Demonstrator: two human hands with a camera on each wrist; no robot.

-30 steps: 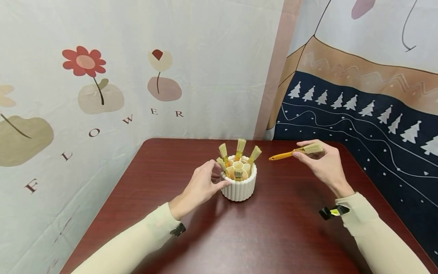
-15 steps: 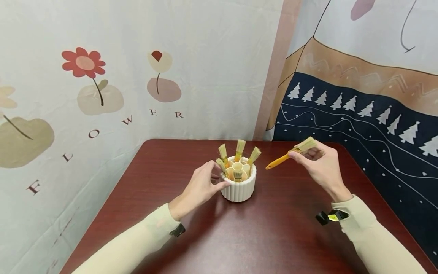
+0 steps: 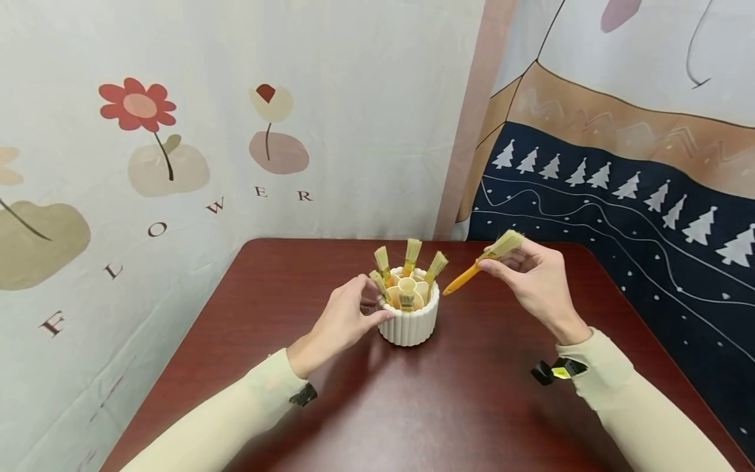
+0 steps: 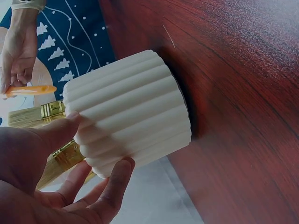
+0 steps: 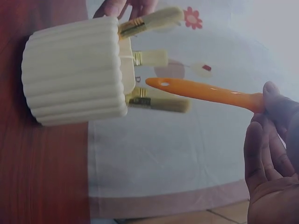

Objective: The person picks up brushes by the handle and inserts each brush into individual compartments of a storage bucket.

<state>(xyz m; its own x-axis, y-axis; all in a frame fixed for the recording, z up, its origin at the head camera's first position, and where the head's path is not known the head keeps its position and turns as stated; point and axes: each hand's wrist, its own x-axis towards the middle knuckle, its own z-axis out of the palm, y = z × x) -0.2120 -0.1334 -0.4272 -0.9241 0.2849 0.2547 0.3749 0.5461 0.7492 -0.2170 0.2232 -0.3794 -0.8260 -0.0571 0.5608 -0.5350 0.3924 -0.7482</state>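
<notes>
A white ribbed pot with an inner divider stands upright on the table in the head view. Several paintbrushes stand in its outer compartments, bristles up; the round middle compartment holds none. My left hand holds the pot at its left rim; in the left wrist view its thumb and fingers press the ribbed wall. To the right of the pot, my right hand pinches another paintbrush near its ferrule. Its bristles slant up and its orange handle points down toward the pot, apart from the rim.
The dark red-brown table carries the pot near its far edge. Behind it hangs a pale cloth printed with flowers. A navy tree-patterned cloth hangs at the right.
My right hand has moved left toward the pot, and its paintbrush has tilted from nearly level to handle end down. My left hand has stayed on the pot.
</notes>
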